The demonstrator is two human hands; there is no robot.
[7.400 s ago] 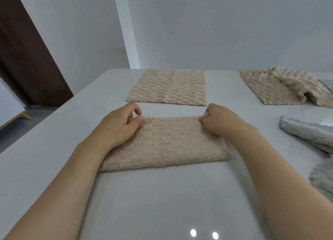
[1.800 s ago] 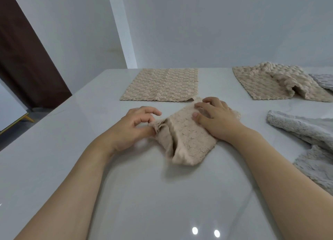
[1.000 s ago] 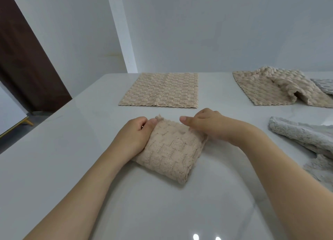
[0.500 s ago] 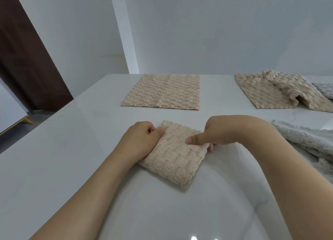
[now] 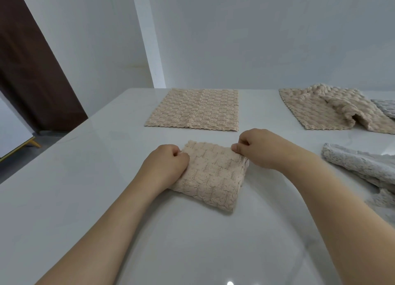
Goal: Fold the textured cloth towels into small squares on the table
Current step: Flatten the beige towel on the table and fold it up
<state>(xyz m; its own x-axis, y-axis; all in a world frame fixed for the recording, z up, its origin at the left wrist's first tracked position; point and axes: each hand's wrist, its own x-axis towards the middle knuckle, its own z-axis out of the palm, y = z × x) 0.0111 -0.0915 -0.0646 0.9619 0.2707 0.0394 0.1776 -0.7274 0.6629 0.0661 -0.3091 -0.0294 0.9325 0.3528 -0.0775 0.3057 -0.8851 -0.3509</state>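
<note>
The small beige waffle-textured folded towel (image 5: 210, 174), a long strip seconds ago, is now pinched square at its far corners by the left hand (image 5: 165, 166) and right hand (image 5: 259, 149), so one fold job looks finished.

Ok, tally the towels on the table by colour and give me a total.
Beige: 3, namely the folded towel under both hands, the flat towel behind it, and the rumpled towel at far right.
Grey: at least 2, namely the grey towel at the right edge and the grey towel behind the rumpled one; both are cut off.
Total: at least 5.
</note>
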